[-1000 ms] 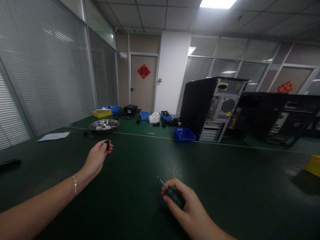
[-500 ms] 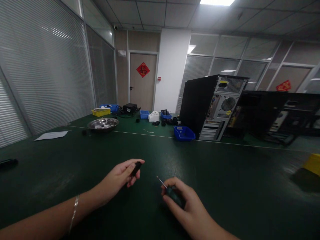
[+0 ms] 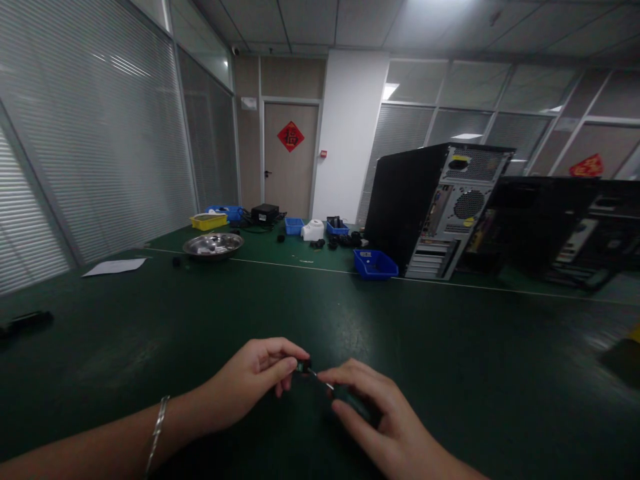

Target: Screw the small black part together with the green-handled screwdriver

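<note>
My left hand (image 3: 253,383) pinches a small black part (image 3: 302,366) between thumb and fingers, low over the dark green table (image 3: 450,347). My right hand (image 3: 375,413) grips a dark-handled screwdriver (image 3: 350,400), its thin metal shaft (image 3: 323,381) pointing left and up. The shaft tip meets the small black part. Both hands are close together near the front edge of the table. A bracelet is on my left wrist.
An upright computer case (image 3: 435,210) stands at the back right, more dark cases beside it. A blue bin (image 3: 375,264), a metal bowl (image 3: 213,245), a white paper (image 3: 115,267), yellow and blue bins (image 3: 209,221) lie farther back. A black object (image 3: 25,322) lies at far left.
My left hand carried the small black part from the left, far side toward my right hand. The part now touches the screwdriver tip. My right hand stayed nearly in place.
</note>
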A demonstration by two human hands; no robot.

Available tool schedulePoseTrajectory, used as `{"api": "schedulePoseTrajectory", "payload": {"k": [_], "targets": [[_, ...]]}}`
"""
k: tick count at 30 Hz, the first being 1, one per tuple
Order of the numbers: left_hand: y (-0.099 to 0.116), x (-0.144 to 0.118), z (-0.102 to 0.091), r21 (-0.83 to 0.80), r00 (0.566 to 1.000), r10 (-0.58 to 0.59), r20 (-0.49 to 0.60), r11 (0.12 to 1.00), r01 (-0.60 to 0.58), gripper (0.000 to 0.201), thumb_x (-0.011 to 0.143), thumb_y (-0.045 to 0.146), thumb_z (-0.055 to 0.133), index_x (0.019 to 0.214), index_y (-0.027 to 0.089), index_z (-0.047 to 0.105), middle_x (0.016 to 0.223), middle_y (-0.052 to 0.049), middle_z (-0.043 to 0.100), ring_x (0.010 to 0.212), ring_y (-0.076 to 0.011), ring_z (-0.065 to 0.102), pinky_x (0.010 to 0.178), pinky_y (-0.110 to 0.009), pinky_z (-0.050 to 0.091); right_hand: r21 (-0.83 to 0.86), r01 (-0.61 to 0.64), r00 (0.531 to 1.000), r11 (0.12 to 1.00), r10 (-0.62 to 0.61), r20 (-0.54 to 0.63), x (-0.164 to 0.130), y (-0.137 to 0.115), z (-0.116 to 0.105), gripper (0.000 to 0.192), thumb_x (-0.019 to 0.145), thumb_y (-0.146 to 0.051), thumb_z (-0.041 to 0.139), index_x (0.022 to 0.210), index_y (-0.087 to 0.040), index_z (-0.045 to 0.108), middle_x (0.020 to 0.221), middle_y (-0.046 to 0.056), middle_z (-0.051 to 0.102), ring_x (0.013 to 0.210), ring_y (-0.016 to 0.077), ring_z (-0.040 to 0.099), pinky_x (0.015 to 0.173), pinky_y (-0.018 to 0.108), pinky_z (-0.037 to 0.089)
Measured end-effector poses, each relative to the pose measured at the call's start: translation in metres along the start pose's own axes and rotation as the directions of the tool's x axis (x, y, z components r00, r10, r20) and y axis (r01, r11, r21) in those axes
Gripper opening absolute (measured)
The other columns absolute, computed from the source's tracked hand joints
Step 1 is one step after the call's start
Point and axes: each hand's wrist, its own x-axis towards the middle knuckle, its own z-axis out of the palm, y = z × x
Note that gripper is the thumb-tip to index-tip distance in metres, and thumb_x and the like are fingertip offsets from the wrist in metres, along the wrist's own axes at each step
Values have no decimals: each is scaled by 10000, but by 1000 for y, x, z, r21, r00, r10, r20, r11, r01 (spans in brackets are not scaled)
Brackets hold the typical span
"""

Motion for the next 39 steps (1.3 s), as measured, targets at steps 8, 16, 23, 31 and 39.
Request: {"api": "schedulePoseTrajectory", "payload": {"k": [8,16,23,31,39], "targets": [[-3,0,2,-27,999,13,38,1000,-12,259,846,338,614,1024,168,690,726,1,624,648,-146,570,602,-259,451,7,35,999,999,-35,-21,0,3,2,318,911,-145,563,1192,-269,645,1025,56,678,951,203,642,828,309,506],[-3,-2,1,-76,998,-22,62,997,26,263,792,294,689,1036,198,712,821,-11,681,669,-135,574,626,-250,443,22,54,998,998,-53,-35,-2,5,3,329,908,-149,567,1197,-290,636,1037,52,677,956,199,644,826,311,507],[-8,0,0,-180,994,-51,98,981,69,219,791,308,700,962,181,751,708,-8,674,618,-123,571,608,-247,437,61,89,996,994,-87,-34,-2,3,3,336,878,-126,577,1174,-265,656,1000,64,686,906,201,656,786,304,507],[-9,1,2,-154,997,-31,66,987,41,220,766,307,719,943,180,753,709,-10,678,606,-127,575,589,-246,437,55,76,997,996,-78,25,2,3,1,305,872,-117,567,1148,-203,665,955,98,679,856,207,664,750,314,507],[-12,2,1,-198,994,-43,104,978,63,252,741,325,747,929,157,755,684,-8,677,599,-119,577,579,-235,452,65,119,993,991,-121,17,2,5,3,293,863,-119,575,1137,-138,677,943,133,690,859,214,668,753,313,511]]}}
